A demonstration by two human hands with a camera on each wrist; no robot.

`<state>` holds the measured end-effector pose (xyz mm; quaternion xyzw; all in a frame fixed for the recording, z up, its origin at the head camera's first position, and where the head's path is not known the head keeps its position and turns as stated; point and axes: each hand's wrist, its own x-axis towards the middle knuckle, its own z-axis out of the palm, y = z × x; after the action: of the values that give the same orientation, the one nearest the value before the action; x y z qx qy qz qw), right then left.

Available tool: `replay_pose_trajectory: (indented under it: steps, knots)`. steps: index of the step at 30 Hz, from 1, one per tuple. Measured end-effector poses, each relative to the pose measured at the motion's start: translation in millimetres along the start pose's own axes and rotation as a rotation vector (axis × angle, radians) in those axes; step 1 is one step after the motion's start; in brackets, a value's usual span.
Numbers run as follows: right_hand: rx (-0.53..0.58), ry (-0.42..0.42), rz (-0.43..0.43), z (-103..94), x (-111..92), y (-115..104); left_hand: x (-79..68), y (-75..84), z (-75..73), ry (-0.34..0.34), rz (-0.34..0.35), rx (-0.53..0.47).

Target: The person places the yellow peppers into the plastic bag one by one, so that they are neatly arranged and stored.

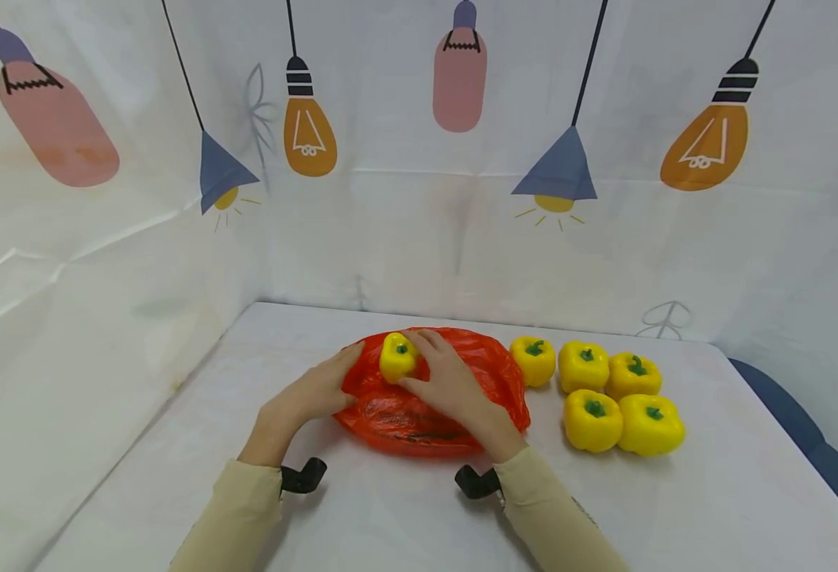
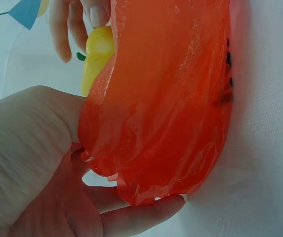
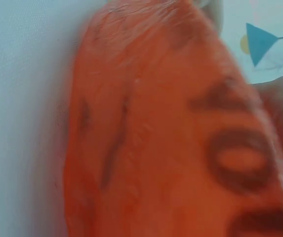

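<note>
A red plastic bag (image 1: 422, 425) lies on the white table, with dark print on its side in the right wrist view. My left hand (image 1: 316, 388) grips the bag's left edge, thumb on one side and fingers on the other, as the left wrist view shows. At the bag's opening, my right hand (image 1: 450, 380) holds a yellow bell pepper (image 1: 399, 359) with a green stem between thumb and fingertips. That pepper (image 2: 98, 54) is partly behind the bag's rim in the left wrist view. In the right wrist view the bag (image 3: 156, 123) hides most of the right hand.
Several yellow bell peppers stand in a group right of the bag, the nearest pepper (image 1: 533, 361) close to the bag's side. A dark blue chair-like shape (image 1: 779, 401) shows beyond the table's right edge. A white sheet printed with lamps (image 1: 404, 230) hangs behind.
</note>
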<state>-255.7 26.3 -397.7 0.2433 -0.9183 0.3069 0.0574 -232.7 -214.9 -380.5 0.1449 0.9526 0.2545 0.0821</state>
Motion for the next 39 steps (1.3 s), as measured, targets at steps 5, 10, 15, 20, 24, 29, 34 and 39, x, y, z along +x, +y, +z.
replay_pose_trajectory:
  steps: [5,10,15,20,24,29,34,39]
  knots:
    - [-0.027,-0.017,0.013,-17.4,-11,1,1.0,0.5,0.3,-0.009,-0.026,-0.002]
    - [-0.043,-0.022,0.024,-33.2,-21,9,2.0,1.3,1.1,-0.011,-0.034,-0.01]
    - [-0.072,-0.008,-0.003,-44.8,-31,18,2.0,1.0,0.9,-0.01,-0.024,-0.003]
    - [-0.057,-0.012,-0.014,-57.7,-43,24,1.3,0.4,0.6,-0.017,-0.027,0.009]
    - [-0.054,-0.045,0.014,-69.8,-55,27,1.2,-0.3,1.2,-0.021,-0.034,0.006]
    - [-0.05,-0.108,0.07,-88.0,-66,31,0.5,-1.4,2.1,-0.01,-0.028,0.013]
    - [-0.049,-0.178,0.129,-105.5,-77,41,0.8,-0.8,2.5,-0.013,-0.029,0.012]
    - [-0.065,-0.225,0.156,-121.9,-87,49,0.9,0.2,2.3,-0.018,-0.035,0.013]
